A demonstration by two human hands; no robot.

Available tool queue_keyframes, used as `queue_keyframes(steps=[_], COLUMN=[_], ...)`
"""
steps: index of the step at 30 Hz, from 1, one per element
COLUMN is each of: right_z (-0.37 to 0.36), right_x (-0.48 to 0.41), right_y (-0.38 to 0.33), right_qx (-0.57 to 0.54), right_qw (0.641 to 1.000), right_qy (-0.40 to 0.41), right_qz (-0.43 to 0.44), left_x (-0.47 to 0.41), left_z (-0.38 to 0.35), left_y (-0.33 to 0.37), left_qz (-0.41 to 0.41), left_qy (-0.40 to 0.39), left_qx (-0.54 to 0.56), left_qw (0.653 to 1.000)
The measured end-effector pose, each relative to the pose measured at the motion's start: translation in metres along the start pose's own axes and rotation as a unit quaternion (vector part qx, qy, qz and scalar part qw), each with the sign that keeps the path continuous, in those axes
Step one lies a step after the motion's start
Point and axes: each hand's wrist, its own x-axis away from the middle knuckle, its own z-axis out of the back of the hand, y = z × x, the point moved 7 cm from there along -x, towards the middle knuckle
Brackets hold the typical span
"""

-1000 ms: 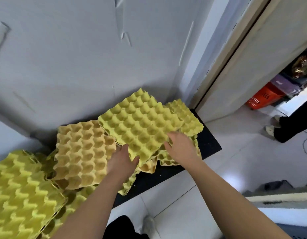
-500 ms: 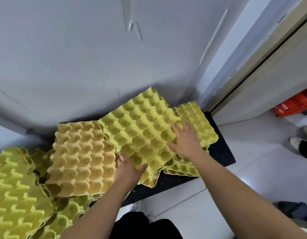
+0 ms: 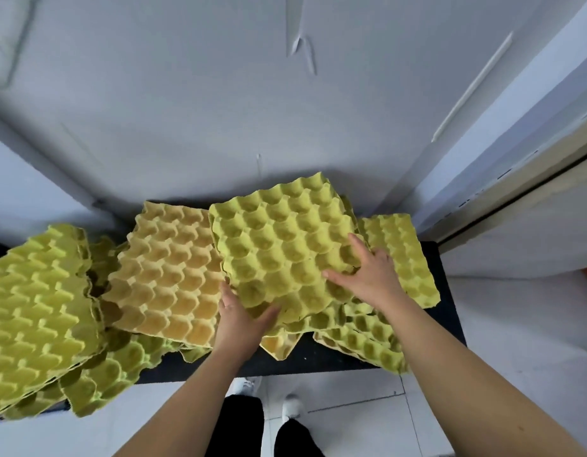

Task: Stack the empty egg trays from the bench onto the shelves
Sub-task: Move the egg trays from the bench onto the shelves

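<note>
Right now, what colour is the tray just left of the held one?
The tray is orange-tan; clearest in the head view.

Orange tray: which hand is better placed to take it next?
Left, probably. The left hand holds the green tray by its near corner, beside the orange tray. The right hand lies on the green tray's far side and would have to cross over.

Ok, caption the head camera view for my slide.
Left hand grips, right hand steadies a yellow-green egg tray over loose trays on the black bench.
</note>
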Motion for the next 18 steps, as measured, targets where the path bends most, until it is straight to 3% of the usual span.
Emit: queue_keyframes(steps=[8, 18], right_z=[0.032, 0.037], right_x=[0.045, 0.134], right_y=[-0.041, -0.157], right_qx=[0.011, -0.009], right_qw=[0.992, 0.962], right_qy=[0.050, 0.074], right_qz=[0.113, 0.262], left_x=[0.067, 0.170], left_z=[0.057, 0.182], left_y=[0.011, -0.009], left_qz=[-0.026, -0.058], left_qy=[0.146, 0.330], left_qx=[0.093, 0.107], left_qw=[0.985, 0.936])
